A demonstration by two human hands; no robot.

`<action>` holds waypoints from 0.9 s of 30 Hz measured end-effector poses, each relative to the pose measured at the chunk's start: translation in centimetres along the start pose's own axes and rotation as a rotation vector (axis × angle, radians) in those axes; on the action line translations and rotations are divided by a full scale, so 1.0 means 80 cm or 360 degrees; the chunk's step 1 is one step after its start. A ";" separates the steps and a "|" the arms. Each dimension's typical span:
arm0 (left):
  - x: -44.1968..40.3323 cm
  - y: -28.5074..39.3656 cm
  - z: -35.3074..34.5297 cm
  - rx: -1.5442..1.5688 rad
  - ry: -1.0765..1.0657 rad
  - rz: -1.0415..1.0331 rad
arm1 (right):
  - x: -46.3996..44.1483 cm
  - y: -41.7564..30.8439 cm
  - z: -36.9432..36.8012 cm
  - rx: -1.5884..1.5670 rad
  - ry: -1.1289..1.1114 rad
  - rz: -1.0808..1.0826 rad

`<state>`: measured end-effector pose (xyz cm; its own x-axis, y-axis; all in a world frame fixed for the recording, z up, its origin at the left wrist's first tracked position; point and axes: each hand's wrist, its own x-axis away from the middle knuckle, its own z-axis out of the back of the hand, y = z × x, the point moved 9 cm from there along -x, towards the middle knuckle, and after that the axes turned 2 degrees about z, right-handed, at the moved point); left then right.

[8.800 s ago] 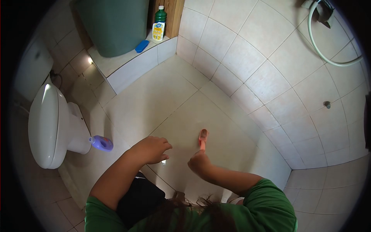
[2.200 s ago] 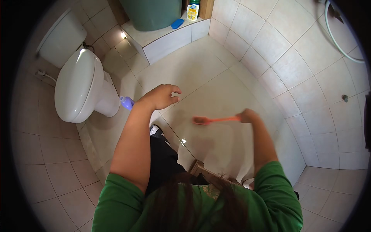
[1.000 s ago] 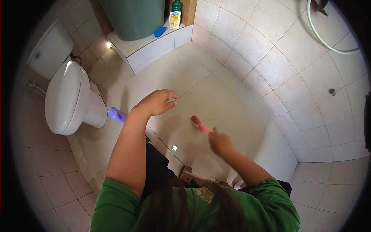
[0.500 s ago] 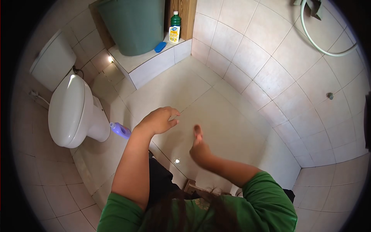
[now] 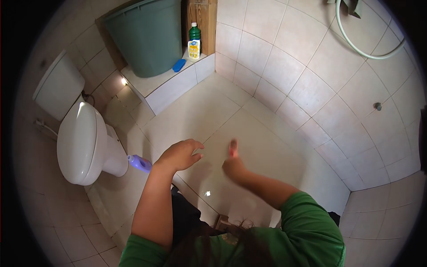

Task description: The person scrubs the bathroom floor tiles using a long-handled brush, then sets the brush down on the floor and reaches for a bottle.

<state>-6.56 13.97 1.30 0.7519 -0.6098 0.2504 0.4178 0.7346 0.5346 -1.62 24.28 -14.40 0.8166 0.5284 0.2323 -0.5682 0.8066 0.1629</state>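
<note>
My left hand (image 5: 180,155) hovers over the pale tiled floor (image 5: 195,115), fingers slightly bent and apart, with nothing in it. To its right, my right hand (image 5: 234,170) is closed around a small, narrow pinkish-red thing with a dark brown oval end (image 5: 234,147). It looks like a small scrub brush, but motion blur and my fingers hide much of it. The brown end points away from me, low over or against the floor; contact cannot be made out. A purple bottle (image 5: 140,163) lies on the floor left of my left forearm.
At left stands a white toilet (image 5: 78,140). A tiled ledge (image 5: 171,91) holds a large grey-green tub (image 5: 147,42), a blue brush (image 5: 179,65) and a green bottle with a yellow-white label (image 5: 194,44). A pale hose (image 5: 351,42) hangs on the right wall.
My view has tilted, so the room sits lower in the picture. My right hand has shifted slightly forward and right over the floor, still closed on the pinkish-red thing. My left hand remains open.
</note>
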 end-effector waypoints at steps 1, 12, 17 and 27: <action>-0.001 0.000 -0.001 -0.0012 -0.0003 0.0000 | 0.016 -0.029 0.001 -0.0120 -0.0107 -0.0019; -0.020 0.002 -0.020 -0.0112 -0.0136 0.0111 | -0.038 0.187 -0.078 0.0478 -0.0120 -0.0587; -0.033 0.010 -0.028 -0.0123 -0.0207 0.0128 | 0.018 0.073 -0.054 0.0025 -0.0575 0.0006; -0.058 0.019 -0.056 -0.0222 -0.0294 0.0083 | 0.037 0.202 -0.130 0.0451 -0.0025 -0.0507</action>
<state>-7.15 19.25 -2.62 0.6738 -0.6046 0.4248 0.4569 0.7927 0.4036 -7.36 41.59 -21.02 0.9555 0.2585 0.1419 -0.2948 0.8230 0.4856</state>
